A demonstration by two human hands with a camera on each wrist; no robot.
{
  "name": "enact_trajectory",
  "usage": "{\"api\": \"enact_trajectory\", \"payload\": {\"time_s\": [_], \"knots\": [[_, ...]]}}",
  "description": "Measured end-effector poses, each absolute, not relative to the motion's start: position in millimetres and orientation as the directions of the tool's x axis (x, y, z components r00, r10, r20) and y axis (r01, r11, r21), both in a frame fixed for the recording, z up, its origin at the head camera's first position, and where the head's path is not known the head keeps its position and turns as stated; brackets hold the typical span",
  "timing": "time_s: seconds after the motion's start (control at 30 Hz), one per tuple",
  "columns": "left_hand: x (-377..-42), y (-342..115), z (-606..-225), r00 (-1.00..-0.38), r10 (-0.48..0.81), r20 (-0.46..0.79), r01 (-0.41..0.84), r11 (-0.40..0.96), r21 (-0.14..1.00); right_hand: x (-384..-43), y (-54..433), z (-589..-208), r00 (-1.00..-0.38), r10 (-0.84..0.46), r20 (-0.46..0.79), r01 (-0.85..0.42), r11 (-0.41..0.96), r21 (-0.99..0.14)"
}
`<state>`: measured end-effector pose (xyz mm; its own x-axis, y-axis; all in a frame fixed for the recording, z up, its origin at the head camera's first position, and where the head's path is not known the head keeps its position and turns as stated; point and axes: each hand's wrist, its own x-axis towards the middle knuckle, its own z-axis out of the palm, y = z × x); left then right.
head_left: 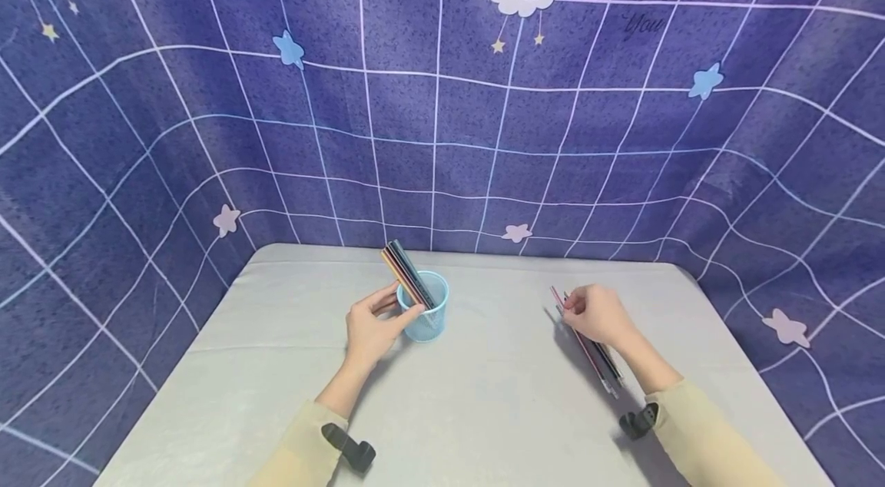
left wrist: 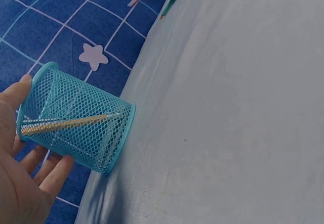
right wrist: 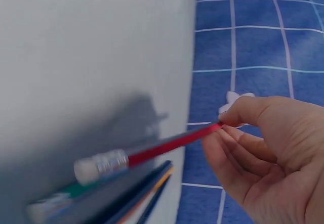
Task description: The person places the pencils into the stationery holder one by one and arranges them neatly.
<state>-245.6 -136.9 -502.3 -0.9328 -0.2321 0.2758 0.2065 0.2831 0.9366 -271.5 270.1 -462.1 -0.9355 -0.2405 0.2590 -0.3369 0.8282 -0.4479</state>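
A light-blue mesh pen cup (head_left: 426, 326) stands on the table, with several pencils (head_left: 406, 272) leaning to the left in it. My left hand (head_left: 373, 329) holds the cup near its rim, thumb on one side and fingers on the other. In the left wrist view, a yellow pencil (left wrist: 71, 125) shows through the mesh. On the right, my right hand (head_left: 598, 314) pinches a red pencil (right wrist: 167, 145) between thumb and fingertips, its white eraser end toward the camera. Below it lie more pencils (right wrist: 147, 196), dark, green and orange, partly blurred.
A pale cloth-covered table (head_left: 484, 410) lies under both hands. Behind and at the sides hangs a dark blue curtain (head_left: 470, 118) with a grid, stars and clouds. A dark band-mounted device (head_left: 349, 448) sits on the left wrist, another (head_left: 639, 422) on the right.
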Motion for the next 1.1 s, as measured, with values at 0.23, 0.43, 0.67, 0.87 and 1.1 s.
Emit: {"api": "enact_trajectory", "payload": {"time_s": [0.23, 0.43, 0.67, 0.87, 1.1], "knots": [[-248, -138, -503, -0.928, -0.234, 0.289, 0.216, 0.295, 0.931, -285, 260, -428, -0.932, -0.207, 0.297, -0.348, 0.742, -0.573], [-246, -138, -502, -0.932, -0.226, 0.283, 0.214, 0.288, 0.934, -292, 242, -405, -0.912, -0.147, 0.384, -0.367, 0.711, -0.6], [-246, -138, -502, -0.932, -0.229, 0.281, 0.21, 0.29, 0.934, -299, 210, -383, -0.851, -0.1, 0.516, -0.464, 0.605, -0.648], [-245, -137, -502, -0.932, -0.23, 0.279, 0.209, 0.288, 0.935, -299, 179, -369, -0.814, -0.088, 0.574, -0.552, 0.427, -0.716], [-247, -137, -504, -0.931, -0.228, 0.286, 0.216, 0.289, 0.933, -301, 145, -360, -0.78, -0.123, 0.614, -0.619, 0.298, -0.727]]}}
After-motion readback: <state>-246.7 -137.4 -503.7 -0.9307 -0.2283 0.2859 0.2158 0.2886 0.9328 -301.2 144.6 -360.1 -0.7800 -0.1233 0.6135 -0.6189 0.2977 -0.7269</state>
